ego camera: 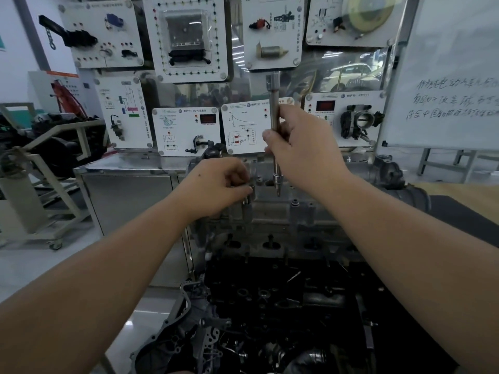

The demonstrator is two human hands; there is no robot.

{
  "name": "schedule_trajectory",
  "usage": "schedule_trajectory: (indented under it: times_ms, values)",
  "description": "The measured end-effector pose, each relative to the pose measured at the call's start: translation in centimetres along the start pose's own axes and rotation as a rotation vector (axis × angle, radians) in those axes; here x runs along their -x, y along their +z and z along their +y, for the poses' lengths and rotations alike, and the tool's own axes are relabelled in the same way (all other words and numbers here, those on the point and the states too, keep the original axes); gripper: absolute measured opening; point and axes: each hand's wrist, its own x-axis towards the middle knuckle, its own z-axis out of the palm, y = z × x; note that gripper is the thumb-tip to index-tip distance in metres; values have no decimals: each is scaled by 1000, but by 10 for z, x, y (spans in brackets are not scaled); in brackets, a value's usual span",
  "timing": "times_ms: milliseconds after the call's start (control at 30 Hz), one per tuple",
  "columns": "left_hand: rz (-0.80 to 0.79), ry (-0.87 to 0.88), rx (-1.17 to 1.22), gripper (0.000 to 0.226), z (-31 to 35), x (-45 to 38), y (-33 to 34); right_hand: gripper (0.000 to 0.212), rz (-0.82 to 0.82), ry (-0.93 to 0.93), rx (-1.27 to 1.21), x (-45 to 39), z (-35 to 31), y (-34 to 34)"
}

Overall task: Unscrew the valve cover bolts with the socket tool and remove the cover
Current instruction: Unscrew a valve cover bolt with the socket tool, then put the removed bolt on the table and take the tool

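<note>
The right hand (294,147), at centre frame, is curled round the middle of a long, slim, polished steel socket tool (275,125), which it holds upright with the tip just above the grey cast-metal valve cover (272,203). Whether the tip touches a bolt cannot be told. To its left and lower, the left hand (221,184) pinches a short steel cylindrical socket (249,194) against the cover's upper left part. The tool looks rigid, fairly light and smooth, so it could slip under oily fingers; a grip nearer its top should give more turning leverage. The cover looks stiff and moderately heavy, with ribbed edges and bosses; it is probably best lifted by both long sides once every bolt is out. It sits on the dark engine block (283,306) filling the lower centre. Open room lies above the cover; behind it, the white training panels (186,130) stand near, limiting reach at the upper centre, while the whiteboard (445,76) closes the upper right.
</note>
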Motion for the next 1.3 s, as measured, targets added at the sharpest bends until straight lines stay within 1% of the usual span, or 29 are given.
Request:
schedule_trajectory:
  times_ms: [67, 133, 233, 267, 367, 467, 533, 667, 733, 800, 1033, 1100, 1167, 1300]
  values:
    - [-3, 1, 7, 19, 6, -1, -7, 17, -3, -2, 60, 1, 2, -10]
    - [22, 26, -38, 11, 17, -5, -14, 19, 7, -15, 83, 4, 4, -19]
    - [33, 60, -117, 6, 42, -13, -18, 20, 10, -36, 117, 8, 5, -28]
    - [35, 75, -135, 6, 52, -16, -15, 20, 6, -39, 130, 10, 5, -31]
    - [25, 92, -118, 19, 77, -22, 5, 16, 15, -32, 154, 17, 10, -42]
    - [-17, 80, -12, 18, 94, -24, 33, 12, 24, -5, 204, 28, 20, -58]
    - [-50, 38, 115, 15, 103, -24, 53, 10, 24, 25, 234, 36, 30, -71]
    - [-145, -132, 530, 8, 130, -24, 95, 11, 7, 103, 315, 54, 52, -99]
    - [-191, -173, 735, 10, 149, -25, 116, 14, 1, 152, 364, 64, 63, -115]
    - [-248, -197, 862, 11, 169, -27, 139, 15, 8, 206, 416, 75, 74, -135]
    - [-413, -196, 995, 20, 238, -30, 206, 12, 61, 387, 548, 117, 103, -209]
    - [-456, -169, 1018, 23, 256, -29, 222, 17, 74, 429, 593, 129, 108, -227]
    - [-491, -129, 1021, 24, 272, -28, 236, 13, 75, 460, 638, 140, 111, -243]
    - [-592, -39, 943, 26, 306, -17, 267, 12, 74, 528, 737, 166, 114, -284]
